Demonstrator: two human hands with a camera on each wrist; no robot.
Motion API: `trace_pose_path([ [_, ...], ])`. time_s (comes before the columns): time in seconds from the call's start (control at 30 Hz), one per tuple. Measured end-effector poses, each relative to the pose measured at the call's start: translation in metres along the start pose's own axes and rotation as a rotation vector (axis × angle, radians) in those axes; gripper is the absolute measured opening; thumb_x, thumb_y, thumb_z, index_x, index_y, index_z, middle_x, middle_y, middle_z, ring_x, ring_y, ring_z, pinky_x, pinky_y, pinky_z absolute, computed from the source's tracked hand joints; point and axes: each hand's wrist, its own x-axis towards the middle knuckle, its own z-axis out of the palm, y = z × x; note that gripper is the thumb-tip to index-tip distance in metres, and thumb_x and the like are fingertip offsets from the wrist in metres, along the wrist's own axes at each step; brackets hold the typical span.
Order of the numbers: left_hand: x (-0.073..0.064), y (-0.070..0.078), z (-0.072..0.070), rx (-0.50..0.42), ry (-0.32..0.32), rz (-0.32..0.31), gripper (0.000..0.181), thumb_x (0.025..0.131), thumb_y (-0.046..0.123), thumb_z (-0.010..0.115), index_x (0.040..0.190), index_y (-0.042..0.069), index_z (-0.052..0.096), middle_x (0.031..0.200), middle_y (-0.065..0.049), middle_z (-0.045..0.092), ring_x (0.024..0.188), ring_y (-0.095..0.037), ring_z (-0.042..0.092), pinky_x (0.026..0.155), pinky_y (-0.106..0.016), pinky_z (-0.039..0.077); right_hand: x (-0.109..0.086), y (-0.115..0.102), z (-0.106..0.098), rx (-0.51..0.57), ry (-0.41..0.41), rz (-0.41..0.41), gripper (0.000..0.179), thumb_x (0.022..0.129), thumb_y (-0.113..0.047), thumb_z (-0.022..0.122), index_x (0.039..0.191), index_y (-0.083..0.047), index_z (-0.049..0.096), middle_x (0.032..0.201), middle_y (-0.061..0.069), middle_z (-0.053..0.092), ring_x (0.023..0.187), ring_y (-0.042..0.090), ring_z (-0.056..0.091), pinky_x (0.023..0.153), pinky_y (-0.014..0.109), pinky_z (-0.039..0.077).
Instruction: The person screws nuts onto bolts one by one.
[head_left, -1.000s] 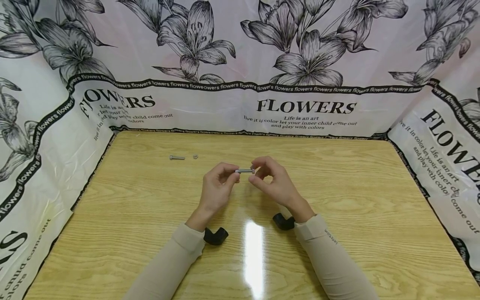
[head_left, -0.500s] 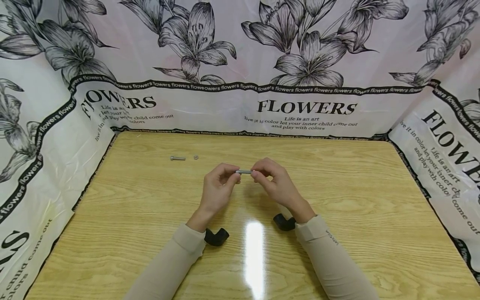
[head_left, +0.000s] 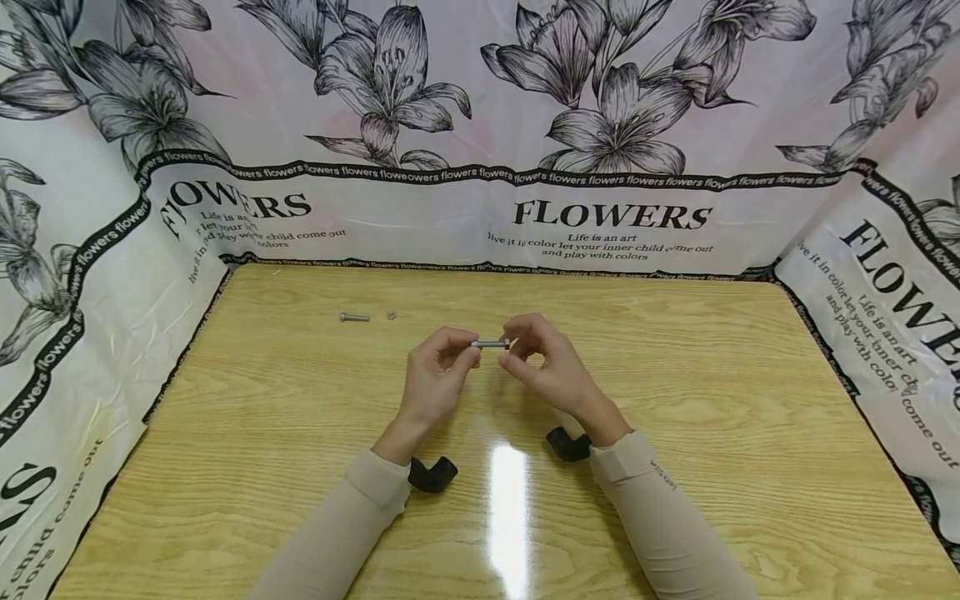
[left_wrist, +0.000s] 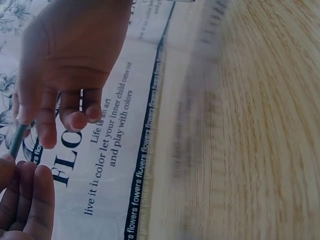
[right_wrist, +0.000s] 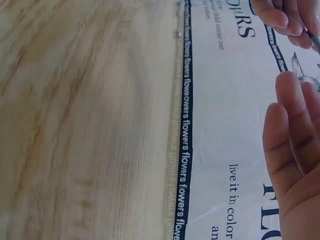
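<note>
In the head view, a small metal bolt lies level above the table, between both hands. My left hand pinches its left end between thumb and fingers. At its right end sits a small nut. The thumb and forefinger of my right hand are bent around that end, with a gap between their tips. In the left wrist view the bolt runs from the left fingertips towards the right thumb; the right forefinger's contact is hidden. Only a little of the bolt shows in the right wrist view.
A second bolt and a loose nut lie at the back left of the wooden table. Two black elbow-shaped pieces lie near the wrists, one beside each, the right one partly covered. Flower-printed cloth walls the table.
Half a second ago the right thumb and forefinger pinched the nut end; now they have parted and the nut shows again, as one second ago. The left hand keeps its hold, nearly still.
</note>
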Motion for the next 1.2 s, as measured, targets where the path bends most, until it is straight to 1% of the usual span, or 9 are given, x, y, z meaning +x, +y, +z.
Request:
trace_pose_path([
  [0.2, 0.000, 0.000, 0.000, 0.005, 0.013, -0.008, 0.012, 0.088, -0.011, 0.060, 0.099, -0.015, 0.060, 0.090, -0.027, 0.061, 0.077, -0.044, 0.061, 0.073, -0.041, 0.056, 0.000, -0.024, -0.001, -0.010, -0.006, -0.058, 0.014, 0.093, 0.003, 0.056, 0.107, 0.005, 0.056, 0.092, 0.013, 0.060, 0.074, 0.030, 0.062, 0.067, 0.040, 0.052],
  [0.33, 0.000, -0.001, 0.002, -0.005, 0.003, -0.002, 0.012, 0.088, -0.012, 0.059, 0.099, -0.015, 0.060, 0.090, -0.027, 0.061, 0.077, -0.045, 0.061, 0.073, -0.041, 0.056, -0.002, -0.033, -0.003, -0.032, 0.005, -0.074, 0.007, 0.096, 0.001, 0.053, 0.100, 0.004, 0.058, 0.087, 0.011, 0.059, 0.074, 0.027, 0.058, 0.067, 0.033, 0.050],
  [0.47, 0.000, -0.001, 0.003, -0.021, -0.003, -0.009, 0.012, 0.088, -0.012, 0.059, 0.099, -0.016, 0.059, 0.090, -0.029, 0.061, 0.077, -0.045, 0.061, 0.073, -0.044, 0.056, -0.003, -0.030, -0.004, -0.045, 0.024, -0.094, 0.009, 0.096, 0.003, 0.052, 0.095, 0.000, 0.060, 0.085, 0.012, 0.059, 0.075, 0.023, 0.056, 0.068, 0.032, 0.048],
  [0.6, -0.001, 0.000, 0.003, -0.007, 0.010, -0.012, 0.012, 0.088, -0.012, 0.060, 0.099, -0.016, 0.060, 0.090, -0.028, 0.061, 0.077, -0.044, 0.061, 0.073, -0.042, 0.056, -0.003, -0.014, -0.002, -0.041, 0.031, -0.053, 0.011, 0.095, -0.006, 0.058, 0.106, -0.005, 0.061, 0.093, 0.007, 0.061, 0.076, 0.020, 0.059, 0.068, 0.034, 0.049],
  [0.7, -0.002, 0.000, 0.001, 0.014, 0.023, -0.010, 0.012, 0.088, -0.012, 0.060, 0.099, -0.015, 0.060, 0.089, -0.027, 0.062, 0.076, -0.041, 0.062, 0.072, -0.040, 0.056, -0.002, -0.017, 0.000, -0.021, 0.022, -0.019, 0.024, 0.093, -0.007, 0.062, 0.115, -0.005, 0.057, 0.100, 0.008, 0.063, 0.078, 0.021, 0.060, 0.068, 0.035, 0.050],
  [0.83, -0.003, -0.001, 0.000, 0.017, 0.032, -0.002, 0.012, 0.087, -0.012, 0.060, 0.099, -0.016, 0.060, 0.088, -0.027, 0.062, 0.076, -0.040, 0.062, 0.072, -0.039, 0.056, 0.000, -0.033, 0.001, 0.006, 0.009, -0.041, 0.026, 0.090, 0.003, 0.062, 0.114, 0.002, 0.054, 0.100, 0.017, 0.062, 0.075, 0.026, 0.060, 0.069, 0.038, 0.050],
  [0.93, -0.002, -0.002, 0.000, 0.006, 0.028, 0.010, 0.012, 0.087, -0.013, 0.060, 0.099, -0.016, 0.059, 0.087, -0.027, 0.061, 0.075, -0.044, 0.061, 0.072, -0.038, 0.057, 0.000, -0.032, 0.001, -0.004, 0.013, -0.080, 0.022, 0.089, 0.006, 0.061, 0.110, 0.005, 0.055, 0.094, 0.017, 0.062, 0.073, 0.028, 0.061, 0.069, 0.039, 0.052],
  [1.03, -0.002, -0.003, 0.001, 0.002, 0.023, 0.016, 0.012, 0.087, -0.013, 0.060, 0.099, -0.016, 0.059, 0.087, -0.027, 0.061, 0.075, -0.045, 0.061, 0.072, -0.037, 0.056, 0.000, -0.018, 0.003, -0.013, 0.018, -0.090, 0.017, 0.091, 0.005, 0.059, 0.108, 0.005, 0.057, 0.092, 0.014, 0.062, 0.072, 0.029, 0.062, 0.068, 0.038, 0.053],
  [1.2, -0.002, -0.003, 0.002, 0.004, 0.019, 0.015, 0.012, 0.088, -0.012, 0.060, 0.099, -0.015, 0.060, 0.087, -0.028, 0.061, 0.075, -0.042, 0.061, 0.071, -0.037, 0.056, 0.000, 0.004, 0.004, -0.043, 0.020, -0.092, 0.006, 0.096, -0.004, 0.056, 0.097, -0.007, 0.061, 0.089, 0.007, 0.060, 0.075, 0.020, 0.058, 0.067, 0.034, 0.050],
])
